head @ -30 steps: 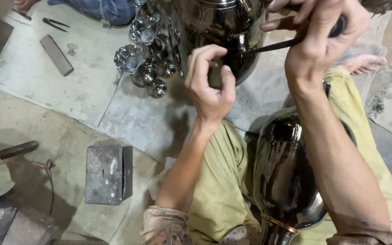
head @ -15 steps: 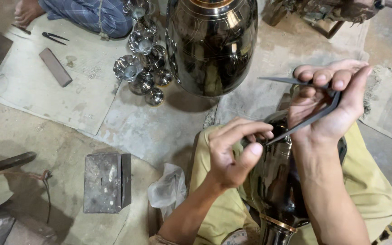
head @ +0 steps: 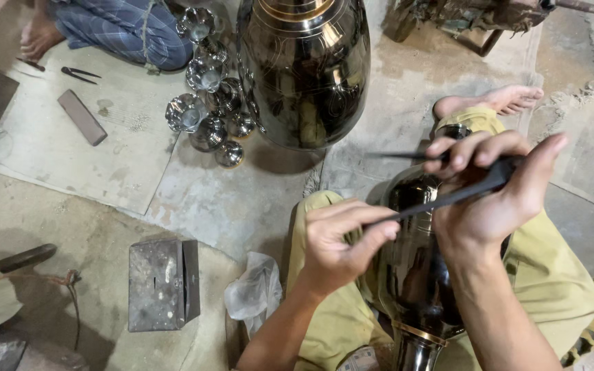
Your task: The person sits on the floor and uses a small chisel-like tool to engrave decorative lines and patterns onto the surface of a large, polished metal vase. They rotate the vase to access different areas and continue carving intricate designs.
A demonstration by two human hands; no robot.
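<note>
A dark polished metal vase (head: 414, 275) lies across my lap between my legs in yellow-green trousers. My right hand (head: 489, 192) grips a thin dark engraving tool (head: 448, 196) above the vase. A second thin spike (head: 397, 156) juts left from under its fingers. My left hand (head: 338, 244) pinches the tool's tip end, fingers bent, close over the vase's shoulder. A much larger dark engraved vase (head: 304, 69) with a gold band stands on the floor ahead of me.
Several small shiny metal cups (head: 204, 103) cluster left of the big vase. Another person sits at top left in checked cloth (head: 125, 31). A grey metal block (head: 163, 283), a crumpled plastic bag (head: 256, 292), a flat bar (head: 82, 117) and a hammer (head: 25, 257) lie on the concrete floor.
My view has tilted down and my hands have dropped from the big vase to the vase in my lap. My left hand has closed on the tool's tip.
</note>
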